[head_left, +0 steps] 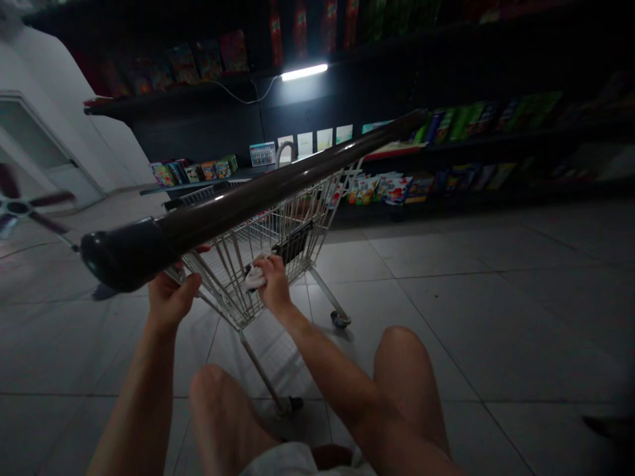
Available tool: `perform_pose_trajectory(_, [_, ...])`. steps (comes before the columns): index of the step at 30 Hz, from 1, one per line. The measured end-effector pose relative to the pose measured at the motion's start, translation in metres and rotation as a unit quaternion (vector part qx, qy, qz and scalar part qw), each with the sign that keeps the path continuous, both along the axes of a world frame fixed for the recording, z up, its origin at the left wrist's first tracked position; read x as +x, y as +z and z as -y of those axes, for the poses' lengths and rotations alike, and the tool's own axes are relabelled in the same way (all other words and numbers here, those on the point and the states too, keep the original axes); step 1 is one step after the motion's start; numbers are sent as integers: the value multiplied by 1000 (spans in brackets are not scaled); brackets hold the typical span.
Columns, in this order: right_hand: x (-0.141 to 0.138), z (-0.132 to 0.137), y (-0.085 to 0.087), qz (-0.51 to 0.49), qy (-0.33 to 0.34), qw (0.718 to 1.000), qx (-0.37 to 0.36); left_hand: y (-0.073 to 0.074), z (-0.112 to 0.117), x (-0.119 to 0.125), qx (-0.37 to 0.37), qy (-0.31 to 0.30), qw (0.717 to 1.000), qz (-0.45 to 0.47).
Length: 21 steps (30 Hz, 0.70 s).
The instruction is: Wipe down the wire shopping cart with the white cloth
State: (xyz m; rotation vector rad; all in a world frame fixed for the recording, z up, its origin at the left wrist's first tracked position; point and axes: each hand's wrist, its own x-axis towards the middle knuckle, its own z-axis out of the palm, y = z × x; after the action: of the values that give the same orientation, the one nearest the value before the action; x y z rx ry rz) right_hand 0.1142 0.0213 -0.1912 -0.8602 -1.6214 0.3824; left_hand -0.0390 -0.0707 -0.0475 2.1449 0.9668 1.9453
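A wire shopping cart point(278, 231) stands close in front of me, its dark handle bar point(258, 192) crossing the view from lower left to upper right. My left hand point(169, 297) is closed around the cart's frame just under the bar's left end cap. My right hand point(272, 281) presses a small white cloth point(255, 277) against the wire back of the basket, fingers closed on it. My bare knees show at the bottom, low to the floor.
Dark shelves point(446, 145) with coloured packets line the back wall under a tube light point(304, 71). Pale floor tiles point(496, 297) spread to the right. A fan point(20, 208) spins at the left edge by a white wall. The cart's wheels point(341, 320) rest on the tiles.
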Motion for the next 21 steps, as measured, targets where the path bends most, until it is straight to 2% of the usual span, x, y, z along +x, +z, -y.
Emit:
perform_pose_trajectory(2, [-8,9,-32,112,26,991,-76,0,-2,2,5,-10,1000,7])
perform_pose_trajectory(5, [-1,18,-80,254,77,941,-210,0,-6,4,9,-25,1000,11])
perform_pose_trajectory(7, [8,22,-94,271,83,926,-249,0,-7,5,6,-25,1000,10])
perform_pose_trajectory(8, [13,24,-92,254,78,933,-243,0,-7,5,5,-24,1000,10])
perform_pose_trajectory(10, [19,28,-68,187,73,961,-190,-1,-7,5,7,-27,1000,9])
perform_pose_trajectory(12, [23,32,-22,82,63,992,-79,-1,-8,6,14,-39,999,14])
perform_pose_trajectory(13, [24,32,5,47,50,997,-34,-2,-8,6,16,-43,999,18])
perform_pose_trajectory(15, [23,31,56,-24,-10,994,105,-2,-9,7,9,-43,999,22])
perform_pose_trajectory(17, [19,26,93,2,-52,982,181,-2,-10,9,-3,-41,999,20])
perform_pose_trajectory(19, [11,18,108,73,-76,970,218,-2,-10,10,-3,-46,999,17])
perform_pose_trajectory(21, [5,10,106,124,-93,959,237,-1,-10,11,-4,-53,998,20])
